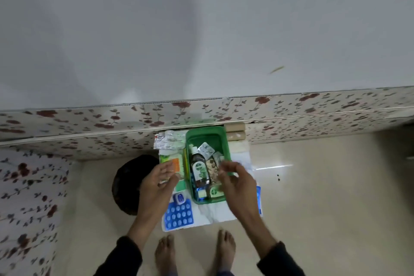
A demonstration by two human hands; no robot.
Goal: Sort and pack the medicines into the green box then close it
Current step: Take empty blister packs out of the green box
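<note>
The green box [225, 141] stands open on a white stool top [215, 213]. Inside it lie a dark bottle [199, 168] with a green and white label, silver blister strips [206, 149] and small packs. My right hand [235, 181] hovers over the box's right rim, fingers spread, holding nothing that I can make out. To the left of the box my left hand [160, 184] rests on a green and orange carton [173, 164]. A blue blister sheet [178, 216] and a small blue pack [180, 198] lie at the front left. Crumpled silver strips [169, 140] lie at the back left.
A floral-covered bed [134, 123] edge runs across behind the stool, and more floral cloth is at the left. A black round object [127, 181] sits left of the stool. Two tan rolls [235, 131] lie behind the box. My bare feet [195, 253] stand on the beige floor.
</note>
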